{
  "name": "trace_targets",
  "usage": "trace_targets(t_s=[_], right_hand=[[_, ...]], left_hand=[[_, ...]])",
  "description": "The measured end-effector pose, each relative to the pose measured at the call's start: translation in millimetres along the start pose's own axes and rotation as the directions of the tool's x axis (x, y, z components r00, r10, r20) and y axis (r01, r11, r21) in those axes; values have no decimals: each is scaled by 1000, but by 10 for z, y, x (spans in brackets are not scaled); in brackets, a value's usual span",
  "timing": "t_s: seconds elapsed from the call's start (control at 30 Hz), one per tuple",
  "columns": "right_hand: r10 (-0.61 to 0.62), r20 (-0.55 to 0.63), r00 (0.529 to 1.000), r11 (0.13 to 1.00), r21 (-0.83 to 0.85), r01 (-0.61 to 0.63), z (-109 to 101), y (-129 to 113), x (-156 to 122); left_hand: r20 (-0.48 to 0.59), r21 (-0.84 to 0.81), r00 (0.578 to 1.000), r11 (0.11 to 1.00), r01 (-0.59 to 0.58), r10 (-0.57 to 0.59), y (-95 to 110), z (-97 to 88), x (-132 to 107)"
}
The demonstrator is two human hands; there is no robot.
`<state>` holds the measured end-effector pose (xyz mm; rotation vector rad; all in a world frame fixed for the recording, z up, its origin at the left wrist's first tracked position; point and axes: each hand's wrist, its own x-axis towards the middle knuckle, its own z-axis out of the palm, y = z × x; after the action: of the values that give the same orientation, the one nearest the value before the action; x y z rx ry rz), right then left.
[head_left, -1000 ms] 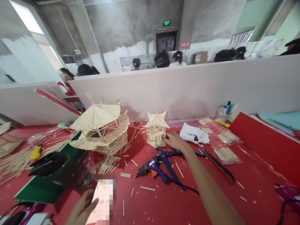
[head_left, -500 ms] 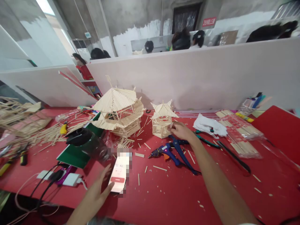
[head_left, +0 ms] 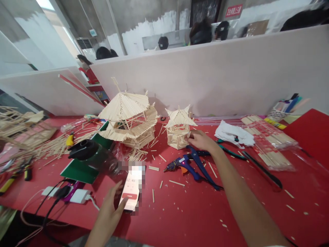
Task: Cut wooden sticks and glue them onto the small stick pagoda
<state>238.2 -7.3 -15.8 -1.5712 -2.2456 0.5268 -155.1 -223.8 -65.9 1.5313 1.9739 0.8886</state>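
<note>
My left hand is closed about the left edge of a lit smartphone, its thumb over the screen near a red button. Some of its fingers are hidden by the phone's edge. Farther off, my right hand has its fingertips closed at the right side of a small pavilion model built from thin wooden sticks, which stands upright on the red table. A larger stick pavilion with a two-tier roof stands to its left. Below my right hand lies a blue glue gun beside blue-handled pliers.
A dark-lidded bottle and a power strip with cables are at left, near loose sticks. At right are a white cloth, bagged sticks and a black tool. A white partition closes the back.
The camera view has tilted down a little. My left thumb has slid up the phone screen toward the red button, while my right hand stays at the small pavilion.
</note>
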Motion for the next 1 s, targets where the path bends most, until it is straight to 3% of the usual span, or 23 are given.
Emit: trace_targets(t_s=[0.27,0.43,0.63,0.73,0.87,1.0], right_hand=[[-22,7,1000,999,25,21,-27,-28,-9],[-25,-2,1000,999,30,25,-41,-31,-31],[-42,-1,999,999,27,42,-35,1,-33],[-53,-1,999,998,21,53,-33,14,-34],[-66,8,998,998,13,66,-46,17,-43],[-81,13,997,997,6,81,-53,24,-41]], left_hand=[[15,31,1000,999,-8,8,0,0,16],[79,77,996,996,-39,33,19,-42,-105],[62,328,989,933,-150,137,113,85,-308],[47,411,989,899,-148,142,122,165,-380],[-33,447,987,885,-129,160,121,198,-483],[-38,454,984,880,-139,175,125,172,-531]])
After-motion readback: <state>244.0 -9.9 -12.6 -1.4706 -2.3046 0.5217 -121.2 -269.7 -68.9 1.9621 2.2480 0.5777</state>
